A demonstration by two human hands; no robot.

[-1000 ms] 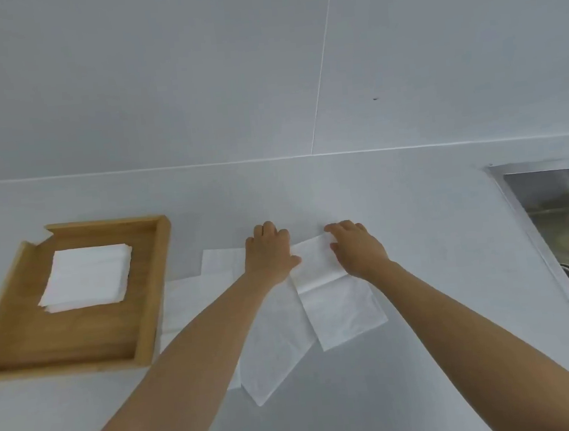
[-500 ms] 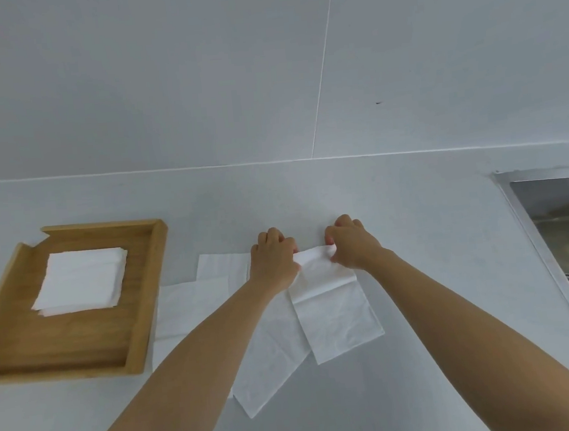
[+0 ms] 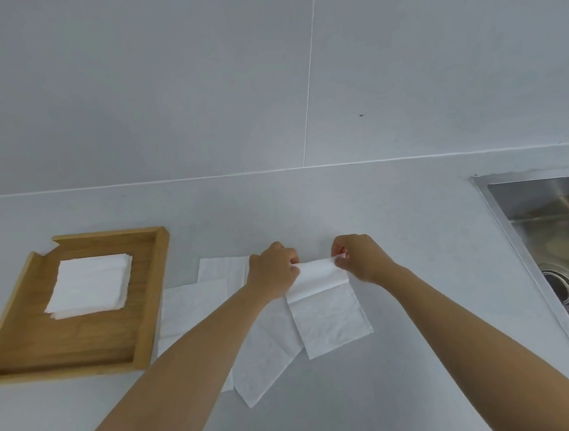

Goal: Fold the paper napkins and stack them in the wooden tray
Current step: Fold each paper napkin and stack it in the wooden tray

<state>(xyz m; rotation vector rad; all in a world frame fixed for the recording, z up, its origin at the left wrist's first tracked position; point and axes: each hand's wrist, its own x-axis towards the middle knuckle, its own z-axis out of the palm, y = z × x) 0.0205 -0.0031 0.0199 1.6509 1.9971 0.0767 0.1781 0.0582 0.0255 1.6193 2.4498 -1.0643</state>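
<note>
A pale grey counter [image 3: 410,376] meets a grey tiled wall [image 3: 162,88] at 12 o'clock, with a steel sink [image 3: 559,225] at 3 o'clock and a wooden tray [image 3: 147,313] at 9 o'clock holding a stack of folded napkins [image 3: 90,287]. At centre, the left hand [image 3: 272,271] and right hand [image 3: 362,260] each pinch, fingers closed, a far corner of a napkin [image 3: 325,308], lifting its far edge. Loose napkins [image 3: 194,305] lie between it and the tray.

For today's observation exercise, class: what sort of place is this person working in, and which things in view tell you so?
Most likely a kitchen counter. A stainless steel sink with a drain is set into the pale grey countertop, large wall tiles rise behind it, and folded napkins sit stacked in a wooden tray.
</note>
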